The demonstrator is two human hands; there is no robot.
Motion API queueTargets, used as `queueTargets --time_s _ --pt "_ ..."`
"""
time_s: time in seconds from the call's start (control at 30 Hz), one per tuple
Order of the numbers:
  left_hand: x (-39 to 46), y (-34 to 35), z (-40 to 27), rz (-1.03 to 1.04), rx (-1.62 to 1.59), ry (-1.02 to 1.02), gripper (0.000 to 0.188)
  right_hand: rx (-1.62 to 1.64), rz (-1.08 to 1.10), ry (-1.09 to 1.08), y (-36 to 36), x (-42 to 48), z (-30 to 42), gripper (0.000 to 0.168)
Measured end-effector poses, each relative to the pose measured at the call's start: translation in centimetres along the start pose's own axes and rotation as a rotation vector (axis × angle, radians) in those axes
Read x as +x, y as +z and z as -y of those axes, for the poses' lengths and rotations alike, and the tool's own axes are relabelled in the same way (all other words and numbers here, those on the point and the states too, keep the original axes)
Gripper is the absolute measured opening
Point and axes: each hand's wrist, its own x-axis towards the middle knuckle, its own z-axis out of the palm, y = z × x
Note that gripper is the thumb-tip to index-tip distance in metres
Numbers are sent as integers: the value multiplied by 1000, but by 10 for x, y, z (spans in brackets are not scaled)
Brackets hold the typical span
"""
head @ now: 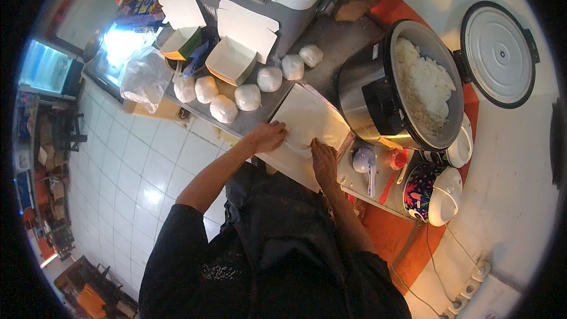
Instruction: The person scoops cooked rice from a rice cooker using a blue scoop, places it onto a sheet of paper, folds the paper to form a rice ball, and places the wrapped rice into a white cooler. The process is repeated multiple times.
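Observation:
On a stack of pale wrapping paper (305, 117) at the counter edge, both my hands pinch a thin, pale sheet (299, 139). My left hand (270, 136) has its fingertips at the sheet's left side, and my right hand (324, 161) is at its right side. Whether the sheet is paper or plastic I cannot tell. Several white wrapped balls (247, 97) sit in a curved group beyond my left hand. Behind them stand an open white-lined carton (232, 60) and a smaller open carton (180, 44). Cooked rice (423, 84) partly fills a large rice cooker (367, 93) at the right.
A lavender scoop (365, 164), a red utensil (387, 188) and a floral-patterned small cooker (421, 190) are right of my right hand. A big grey cooler box (283, 13) stands at the back. A clear plastic bag (146, 75) lies left, above the tiled floor.

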Motion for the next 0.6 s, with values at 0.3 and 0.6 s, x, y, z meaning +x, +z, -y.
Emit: queueTargets --time_s 0.3,0.6 --pt "21 -26 -11 59 67 -99 15 74 27 180 -2 30 -3 23" --pt "22 -35 -22 159 -54 -341 27 254 -19 278 -3 25 5 26"
